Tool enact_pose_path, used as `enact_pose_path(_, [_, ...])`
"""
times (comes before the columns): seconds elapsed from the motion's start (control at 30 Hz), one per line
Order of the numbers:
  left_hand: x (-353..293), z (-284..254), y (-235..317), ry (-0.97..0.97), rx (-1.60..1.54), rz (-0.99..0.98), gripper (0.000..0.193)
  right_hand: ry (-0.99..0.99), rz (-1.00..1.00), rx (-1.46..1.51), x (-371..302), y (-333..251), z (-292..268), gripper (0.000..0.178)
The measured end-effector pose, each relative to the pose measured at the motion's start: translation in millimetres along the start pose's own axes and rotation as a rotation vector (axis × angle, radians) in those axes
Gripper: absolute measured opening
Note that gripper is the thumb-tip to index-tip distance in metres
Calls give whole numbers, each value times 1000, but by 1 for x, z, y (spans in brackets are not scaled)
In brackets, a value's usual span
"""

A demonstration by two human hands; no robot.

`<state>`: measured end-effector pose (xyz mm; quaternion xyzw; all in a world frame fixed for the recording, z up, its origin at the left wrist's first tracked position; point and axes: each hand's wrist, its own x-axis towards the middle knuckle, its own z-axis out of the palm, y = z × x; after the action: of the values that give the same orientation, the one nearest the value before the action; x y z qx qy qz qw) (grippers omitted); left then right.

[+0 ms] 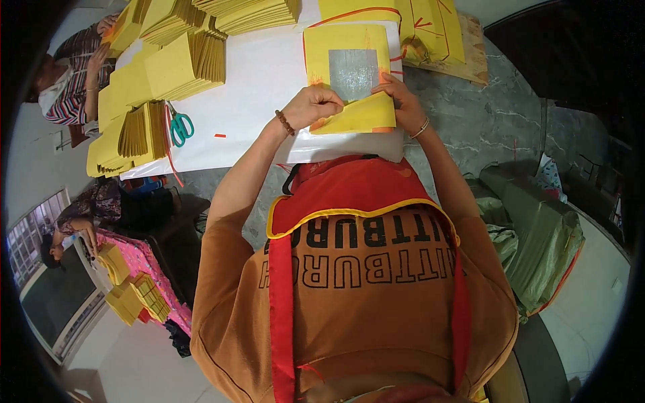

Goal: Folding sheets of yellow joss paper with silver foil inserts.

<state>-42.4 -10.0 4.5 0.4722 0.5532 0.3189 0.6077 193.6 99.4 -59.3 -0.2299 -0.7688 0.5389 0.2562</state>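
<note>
Yellow paper sheet (346, 60), thin and square, with a silver foil patch (353, 72) at its centre, is seen lying on the white-covered worktop (262, 74) directly ahead of the person. Its near edge is folded up into a flap (359, 115), and both hands are closed on that flap: the left hand (314, 106) is pinched on the left end, the right hand (398, 101) is pressed on the right end and the fold line. Each grip is narrow and is holding paper.

Handling is judged as follows: the sheet is very light, limp and easily creased; the foil is likely to scuff or tear if rubbed. It is best taken by the plain yellow margin or corners, not by the foil.

Packages noted: folded yellow bundles (185, 64) are stacked at the far left of the worktop; a flat yellow pack tied with red string (430, 30) lies at the far right on a board. Green-handled scissors (180, 126) lie beside the left bundles. A green sack (537, 235) is seen on the floor to the right. Other people's hands are at work at the left edge.
</note>
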Motion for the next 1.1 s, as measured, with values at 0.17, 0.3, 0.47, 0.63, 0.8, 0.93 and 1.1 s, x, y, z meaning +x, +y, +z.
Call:
enact_pose_path(0.17, [1, 0, -1, -7, 17, 3, 15, -4, -26, -9, 1, 3, 0, 34])
enact_pose_path(0.3, [0, 1, -3, 5, 56, -8, 15, 4, -41, -7, 1, 1, 0, 32])
enact_pose_path(0.47, [-10, -5, -3, 20, -152, 60, 23, -33, -184, -120, 4, 9, -3, 25])
enact_pose_path(0.63, [-25, -25, -2, 330, 496, 363, 59, -8, -200, 90, 6, 6, -2, 18])
enact_pose_path(0.8, [-17, -4, -23, 454, 957, 498, 68, 51, -147, 81, 4, 4, 2, 16])
enact_pose_path(0.93, [-17, -1, -12, 513, 1162, 549, 56, 72, -220, 107, 7, -11, -5, 19])
enact_pose_path(1.1, [-40, 4, 0, 465, 1179, 670, 53, 16, -388, -313, -3, -46, -21, 22])
